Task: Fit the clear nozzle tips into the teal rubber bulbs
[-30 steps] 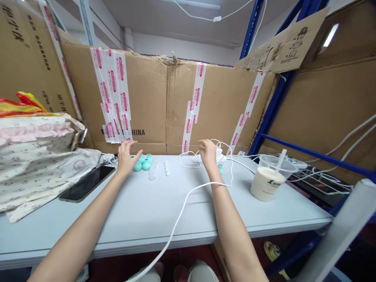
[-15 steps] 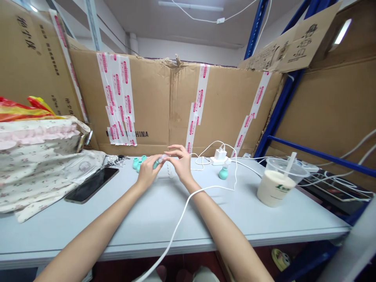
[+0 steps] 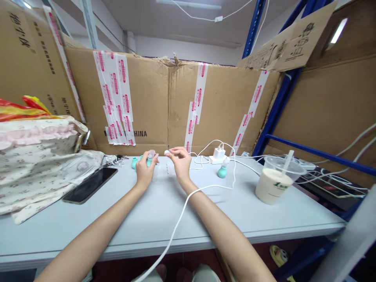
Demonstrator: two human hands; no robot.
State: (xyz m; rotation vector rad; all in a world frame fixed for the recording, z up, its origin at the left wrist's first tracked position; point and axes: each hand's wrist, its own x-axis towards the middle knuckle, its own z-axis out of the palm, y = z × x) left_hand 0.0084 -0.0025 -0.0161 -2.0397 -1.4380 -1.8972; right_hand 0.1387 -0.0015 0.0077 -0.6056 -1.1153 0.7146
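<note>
Left hand (image 3: 144,167) (gripping bottle (image 3: 149,161)), right hand (image 3: 181,163) apart — inside table edge (image 3: 132,251)

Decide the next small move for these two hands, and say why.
Probably bring the white piece to the clear top of the teal bottle: the right hand pinches the piece, the left hand holds the bottle, and a gap separates them.

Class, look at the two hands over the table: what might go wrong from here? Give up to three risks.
The small white piece is pinched at the fingertips of the right hand, so it might slip and drop. The white cable crosses in front of the right forearm; a tug could drag it into the green bottle standing nearby. The cup of drink stands on the same table, so a bump might spill it.
</note>
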